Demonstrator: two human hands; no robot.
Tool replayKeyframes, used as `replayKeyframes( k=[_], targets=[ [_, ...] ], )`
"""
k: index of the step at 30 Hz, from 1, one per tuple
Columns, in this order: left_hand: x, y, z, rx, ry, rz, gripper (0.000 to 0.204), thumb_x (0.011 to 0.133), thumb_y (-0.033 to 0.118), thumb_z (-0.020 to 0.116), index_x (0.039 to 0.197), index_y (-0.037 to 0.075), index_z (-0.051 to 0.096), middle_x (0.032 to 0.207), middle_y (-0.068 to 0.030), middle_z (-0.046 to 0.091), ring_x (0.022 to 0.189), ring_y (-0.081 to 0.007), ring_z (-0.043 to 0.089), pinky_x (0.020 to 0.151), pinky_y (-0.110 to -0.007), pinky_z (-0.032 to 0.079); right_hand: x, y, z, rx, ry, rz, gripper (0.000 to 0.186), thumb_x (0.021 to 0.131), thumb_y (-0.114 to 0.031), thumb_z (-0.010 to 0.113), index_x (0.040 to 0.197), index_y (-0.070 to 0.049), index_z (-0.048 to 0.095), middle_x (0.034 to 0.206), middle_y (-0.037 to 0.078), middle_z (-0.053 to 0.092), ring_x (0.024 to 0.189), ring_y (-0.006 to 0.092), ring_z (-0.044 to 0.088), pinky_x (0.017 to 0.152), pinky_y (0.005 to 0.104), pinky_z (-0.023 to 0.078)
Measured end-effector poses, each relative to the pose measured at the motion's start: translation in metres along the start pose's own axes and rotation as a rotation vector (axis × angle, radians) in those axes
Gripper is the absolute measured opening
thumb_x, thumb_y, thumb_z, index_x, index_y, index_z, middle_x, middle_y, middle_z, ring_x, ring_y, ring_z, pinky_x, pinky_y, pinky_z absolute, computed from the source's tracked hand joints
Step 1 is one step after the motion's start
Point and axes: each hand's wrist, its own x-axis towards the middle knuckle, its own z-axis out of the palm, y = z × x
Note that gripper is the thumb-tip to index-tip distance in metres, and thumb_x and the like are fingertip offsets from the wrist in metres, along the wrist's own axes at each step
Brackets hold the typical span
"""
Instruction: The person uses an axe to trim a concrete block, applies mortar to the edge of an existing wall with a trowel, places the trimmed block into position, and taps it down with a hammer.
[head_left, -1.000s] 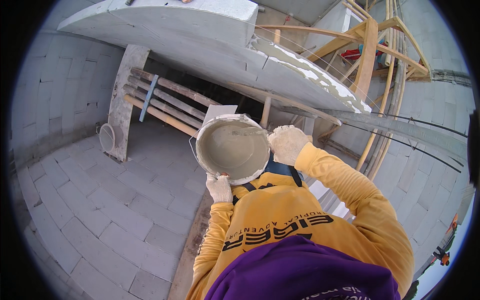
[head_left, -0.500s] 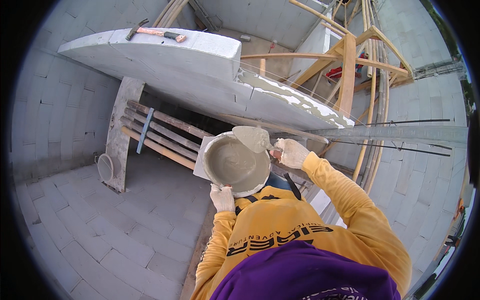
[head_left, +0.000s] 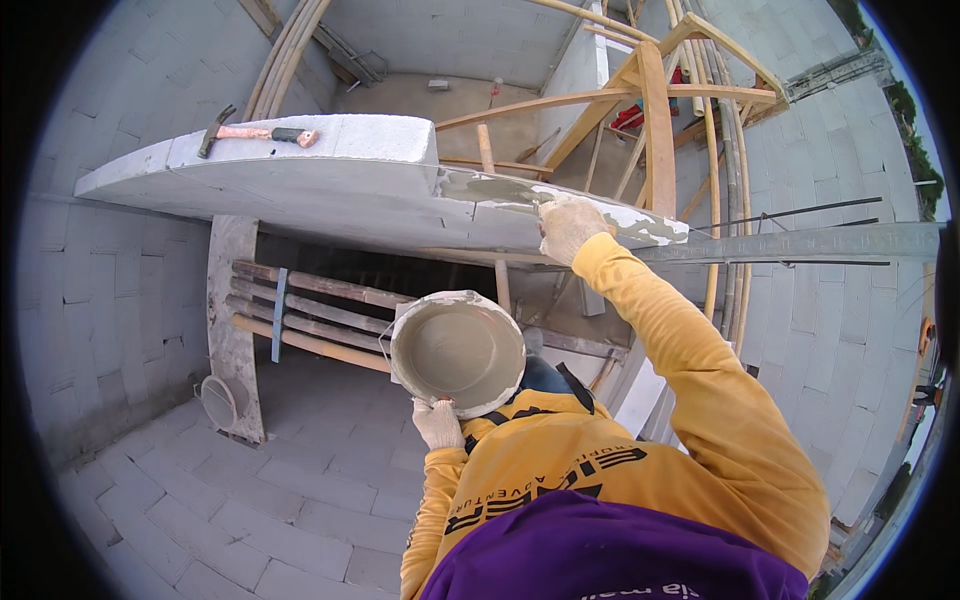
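My gloved left hand (head_left: 437,424) grips the near rim of a round bucket (head_left: 512,345). Smooth grey wet mortar (head_left: 452,348) fills part of it. Above the low block wall (head_left: 340,205), my gloved right hand (head_left: 572,228) is closed round the handle of a trowel, known from the earlier picture. Its blade is hard to tell from the grey mortar strip (head_left: 640,222) along the wall's lower step. A claw hammer (head_left: 250,132) with a pink and black handle lies on the higher block at the left.
Wooden poles (head_left: 310,285) form a scaffold under the wall, with a blue strip (head_left: 280,315) across them. A timber frame (head_left: 655,130) and long poles stand beyond at the right. Thin steel bars (head_left: 800,213) jut out nearby. A white pail (head_left: 218,402) sits at lower left.
My right hand has moved up and forward from the bucket to the wall's mortar strip, taking the trowel along. The left hand still holds the bucket. The view has shifted slightly.
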Motion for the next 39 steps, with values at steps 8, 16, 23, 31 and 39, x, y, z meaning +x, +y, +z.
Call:
replayKeyframes(
  k=[8, 16, 23, 31, 39],
  targets=[
    [0.011, 0.016, 0.001, -0.128, -0.043, -0.047, 0.033, 0.088, -0.011, 0.052, 0.117, -0.001, 0.060, 0.104, -0.0023, 0.064, 0.086, -0.0126, 0.058, 0.078, -0.028, 0.050, -0.067, 0.042, 0.011, 0.015, -0.061, 0.272, 0.038, 0.083, -0.027, 0.077, 0.112, -0.003, 0.069, 0.115, 0.019, 0.069, 0.114, 0.0341, 0.066, 0.096, 0.0444, 0.053],
    [0.015, 0.012, 0.004, -0.065, -0.076, -0.052, 0.035, 0.085, -0.013, 0.050, 0.116, -0.001, 0.059, 0.102, -0.0025, 0.063, 0.085, -0.0124, 0.057, 0.077, -0.026, 0.049, -0.061, 0.036, 0.047, 0.056, -0.067, 0.410, 0.051, 0.082, -0.029, 0.081, 0.123, -0.004, 0.064, 0.122, 0.019, 0.065, 0.118, 0.0344, 0.065, 0.099, 0.0447, 0.054],
    [0.002, 0.006, 0.004, -0.027, -0.063, 0.063, 0.030, 0.085, -0.010, 0.050, 0.110, 0.000, 0.062, 0.096, -0.0027, 0.065, 0.082, -0.0115, 0.058, 0.074, -0.026, 0.048, -0.067, 0.088, 0.049, 0.048, -0.058, 0.624, 0.031, 0.095, -0.023, 0.066, 0.118, -0.004, 0.071, 0.124, 0.018, 0.070, 0.118, 0.0340, 0.067, 0.099, 0.0459, 0.054],
    [-0.009, -0.003, 0.011, 0.094, -0.033, 0.139, 0.030, 0.090, -0.004, 0.059, 0.119, -0.001, 0.065, 0.095, -0.0007, 0.067, 0.080, -0.0101, 0.058, 0.073, -0.026, 0.047, -0.134, 0.011, 0.001, 0.085, -0.151, -0.115, 0.028, 0.087, -0.029, 0.072, 0.099, -0.003, 0.072, 0.099, 0.021, 0.073, 0.097, 0.0367, 0.073, 0.084, 0.0462, 0.057],
    [-0.035, -0.022, 0.030, 0.060, -0.005, 0.128, 0.029, 0.084, -0.001, 0.062, 0.113, -0.004, 0.067, 0.098, -0.0073, 0.073, 0.084, -0.0150, 0.064, 0.078, -0.031, 0.052, -0.122, -0.097, 0.054, -0.187, -0.435, -0.386, 0.029, 0.081, -0.029, 0.074, 0.100, -0.007, 0.078, 0.095, 0.017, 0.076, 0.093, 0.0333, 0.074, 0.082, 0.0462, 0.058]
  ],
)
